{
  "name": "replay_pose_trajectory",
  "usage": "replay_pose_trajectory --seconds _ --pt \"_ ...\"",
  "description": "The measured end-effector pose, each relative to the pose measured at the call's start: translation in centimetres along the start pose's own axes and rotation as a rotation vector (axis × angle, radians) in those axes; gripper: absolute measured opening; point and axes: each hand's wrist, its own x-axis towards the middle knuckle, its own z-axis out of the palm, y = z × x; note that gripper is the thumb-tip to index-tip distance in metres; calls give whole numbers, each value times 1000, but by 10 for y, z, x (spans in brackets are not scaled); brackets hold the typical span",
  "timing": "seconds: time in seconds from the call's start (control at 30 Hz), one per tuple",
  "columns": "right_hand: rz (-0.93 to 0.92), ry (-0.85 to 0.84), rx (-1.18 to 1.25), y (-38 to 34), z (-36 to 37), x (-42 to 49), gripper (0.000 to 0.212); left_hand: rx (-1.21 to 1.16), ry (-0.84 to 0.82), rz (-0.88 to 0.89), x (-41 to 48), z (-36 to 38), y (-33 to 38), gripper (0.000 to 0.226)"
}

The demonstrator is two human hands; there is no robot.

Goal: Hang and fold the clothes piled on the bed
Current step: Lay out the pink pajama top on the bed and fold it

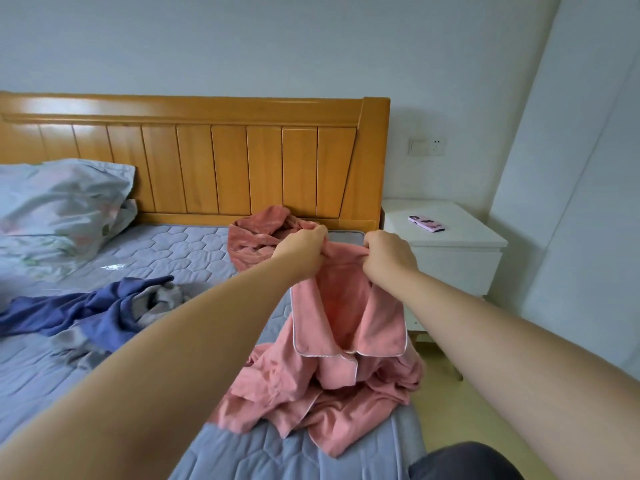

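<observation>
Both arms reached out over the bed point(145, 251). The left hand point(304, 251) pinched the pink pajama top point(332, 341) at its upper edge, fingers point(317, 233) curled tight into the cloth. The right hand point(389, 252) gripped the same edge just beside it, fingers clenched round a bunch of fabric. The two hands were near each other but apart, holding the top up by what looked like the collar or shoulder area; the exact seam was hidden by the hands.

The top hung down from the hands, white-piped collar open toward the camera, lower half crumpled on the grey quilted mattress near the bed's right edge. A second pink garment point(258, 237) lay bunched behind the hands against the wooden headboard point(207, 161), touching it or nearly so. A dark blue garment point(86, 313) sprawled on the left part of the mattress, with a grey piece point(157, 299) tangled on top of it. A floral pillow point(55, 213) sat at the far left against the headboard.

A white nightstand point(450, 244) stood just beside the bed on the right, with a pink phone point(426, 224) lying flat on it. A wall socket point(426, 146) was above the nightstand.
</observation>
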Motion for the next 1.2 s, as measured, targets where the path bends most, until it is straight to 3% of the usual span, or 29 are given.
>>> replay_pose_trajectory --seconds 0.13,0.23,0.33,0.4,0.6,0.77,0.93,1.13,1.2 --pt "-3 -44 -113 -4 6 -3 11 117 14 -42 -9 5 -6 12" --pt "-108 -68 -209 0 5 -8 25 162 -7 -39 -12 7 -9 17" --pt "-70 -103 -151 11 4 -8 17 134 -35 -85 -14 8 -15 22" --pt "37 -118 -66 24 4 -4 19 71 -26 -117 -12 8 -23 18" --pt "223 -156 168 52 2 1 17 -190 34 -159 -6 16 -46 34" --pt "354 -229 389 54 2 0 16 -533 -42 -276 -9 20 -42 25" --pt "384 -202 494 61 -2 3 18 -791 -101 -403 -9 16 -40 4" --pt "371 -173 596 69 -4 7 29 -1053 -203 -348 -7 12 -44 19" --pt "342 -166 615 69 -4 7 31 -952 -145 -333 -6 15 -47 23"
